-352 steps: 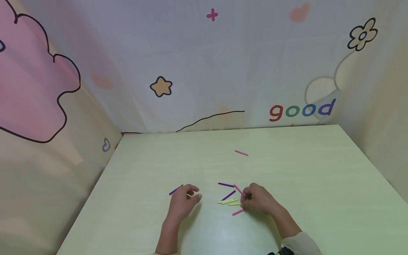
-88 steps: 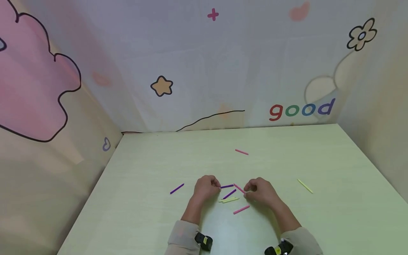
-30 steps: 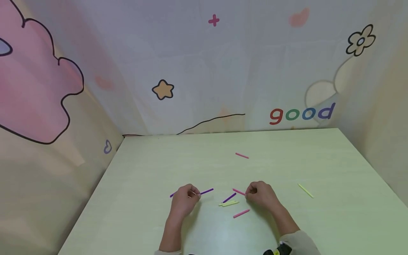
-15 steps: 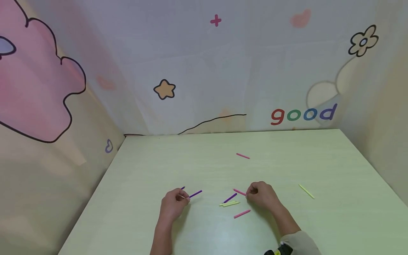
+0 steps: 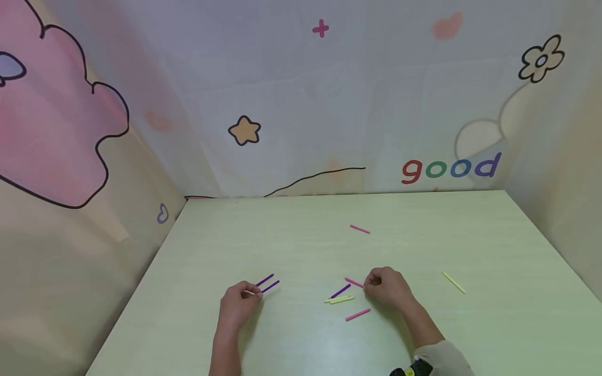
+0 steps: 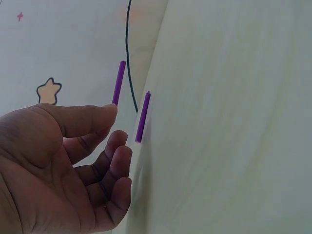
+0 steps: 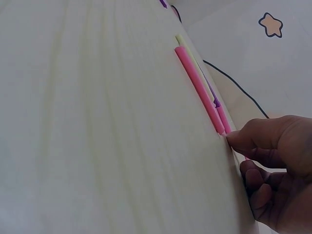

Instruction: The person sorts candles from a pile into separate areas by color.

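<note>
1. Left hand (image 5: 238, 307) pinches a purple stick (image 6: 118, 84) by one end; a second purple stick (image 6: 144, 117) lies just ahead of that hand on the worktop (image 5: 291, 235).
2. Lowering the held stick level, without nudging its neighbour, would probably serve best.
3. Right hand (image 5: 388, 287) pinches a pink stick (image 5: 354, 282), best kept steady.

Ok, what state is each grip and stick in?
Left grip, pinching one purple stick
Loose left purple stick, lying flat, unheld
Right grip, pinching one pink stick
Middle purple stick, lying unheld
Middle yellow sticks, lying side by side
Near pink stick, lying unheld
Far pink stick, lying alone
Right yellow stick, lying alone
</note>
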The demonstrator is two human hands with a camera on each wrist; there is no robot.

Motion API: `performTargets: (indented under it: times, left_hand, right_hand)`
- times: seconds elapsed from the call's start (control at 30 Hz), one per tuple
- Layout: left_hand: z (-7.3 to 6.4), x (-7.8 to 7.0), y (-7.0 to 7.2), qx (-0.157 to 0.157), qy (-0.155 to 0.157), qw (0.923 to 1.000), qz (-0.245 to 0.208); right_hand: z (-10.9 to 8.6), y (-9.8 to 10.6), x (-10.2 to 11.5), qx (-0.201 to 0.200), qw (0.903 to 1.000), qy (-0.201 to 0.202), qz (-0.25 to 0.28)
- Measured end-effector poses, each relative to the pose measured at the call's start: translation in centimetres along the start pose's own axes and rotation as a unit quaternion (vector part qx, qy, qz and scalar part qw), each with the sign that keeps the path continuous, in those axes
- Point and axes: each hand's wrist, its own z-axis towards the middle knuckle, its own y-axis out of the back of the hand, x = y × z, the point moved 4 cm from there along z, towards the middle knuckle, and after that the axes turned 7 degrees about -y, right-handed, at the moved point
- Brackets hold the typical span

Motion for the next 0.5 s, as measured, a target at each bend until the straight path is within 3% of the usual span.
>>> performTargets:
  times: [0.23, 0.5]
  left_hand:
    - [0.1, 0.7, 0.9, -0.017, 0.005, 0.9998, 0.012]
    - [0.6, 1.2, 0.8, -0.02, 0.032, 0.9993, -0.001]
  right_hand:
    - [0.1, 0.0, -0.2, -0.003, 1.0, -0.003, -0.008]
    - [0.1, 0.0, -0.2, -0.005, 0.9999, 0.006, -0.011]
